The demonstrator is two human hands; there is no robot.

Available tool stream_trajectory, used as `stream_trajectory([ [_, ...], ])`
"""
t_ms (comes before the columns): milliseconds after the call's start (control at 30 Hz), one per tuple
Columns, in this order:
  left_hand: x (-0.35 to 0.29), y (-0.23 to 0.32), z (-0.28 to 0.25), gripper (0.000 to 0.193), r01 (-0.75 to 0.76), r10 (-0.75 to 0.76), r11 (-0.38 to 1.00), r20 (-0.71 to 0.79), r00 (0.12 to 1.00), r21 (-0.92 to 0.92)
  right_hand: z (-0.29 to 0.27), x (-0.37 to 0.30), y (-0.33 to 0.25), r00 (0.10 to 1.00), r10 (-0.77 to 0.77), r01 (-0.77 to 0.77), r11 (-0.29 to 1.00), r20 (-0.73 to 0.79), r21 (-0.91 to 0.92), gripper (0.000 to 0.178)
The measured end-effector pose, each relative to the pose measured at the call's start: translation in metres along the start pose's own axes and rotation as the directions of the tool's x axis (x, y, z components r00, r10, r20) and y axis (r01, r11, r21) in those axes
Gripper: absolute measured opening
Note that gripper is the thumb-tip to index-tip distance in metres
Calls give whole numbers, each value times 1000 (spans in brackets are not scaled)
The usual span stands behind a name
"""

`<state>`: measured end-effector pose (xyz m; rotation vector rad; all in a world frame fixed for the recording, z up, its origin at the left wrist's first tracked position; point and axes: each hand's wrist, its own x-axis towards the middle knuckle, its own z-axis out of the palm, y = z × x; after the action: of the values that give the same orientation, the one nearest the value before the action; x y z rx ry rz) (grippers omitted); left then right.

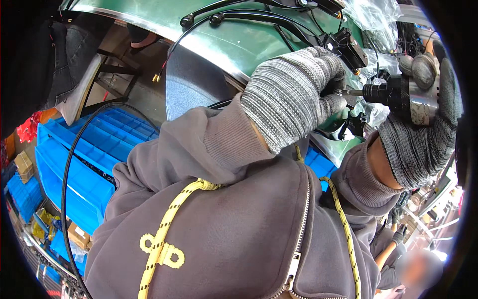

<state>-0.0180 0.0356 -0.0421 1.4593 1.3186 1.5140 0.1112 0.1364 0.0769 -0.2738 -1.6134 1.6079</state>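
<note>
My right hand [423,134], in a grey knit glove, is wrapped round a power screwdriver [422,102] with a silver body and black chuck. Its bit [353,92] points left, at the fingertips of my left hand [294,94]. That hand wears the same kind of glove, and its fingers are closed at the bit's tip; what they pinch is hidden. Just above them sits the black clamp end of a brake lever [347,49]. A second black brake lever [239,5] lies farther back on the green tabletop [234,42].
A thin black cable with brass ends [157,78] hangs over the table's metal edge. Clear plastic bags [373,22] lie at the back right. Blue crates [82,169] stand at the left, near a stool [112,74]. Another person's gloved hand [400,234] shows at lower right.
</note>
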Motion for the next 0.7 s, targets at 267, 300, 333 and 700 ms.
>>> stream_trajectory([
  [267,2,3,-3,38,93,-89,991,48,995,-95,-2,-1,-1,1000,12,-12,1000,24,-3,33],
  [300,1,3,-4,39,115,-112,990,46,993,-83,-3,0,0,999,12,-13,1000,39,5,33],
  [333,0,3,-5,39,120,-118,990,36,992,-78,-3,2,1,999,16,-17,1000,47,11,33],
  [700,2,-2,0,29,47,-47,999,-45,998,3,-9,7,3,996,12,-14,1000,86,26,32],
])
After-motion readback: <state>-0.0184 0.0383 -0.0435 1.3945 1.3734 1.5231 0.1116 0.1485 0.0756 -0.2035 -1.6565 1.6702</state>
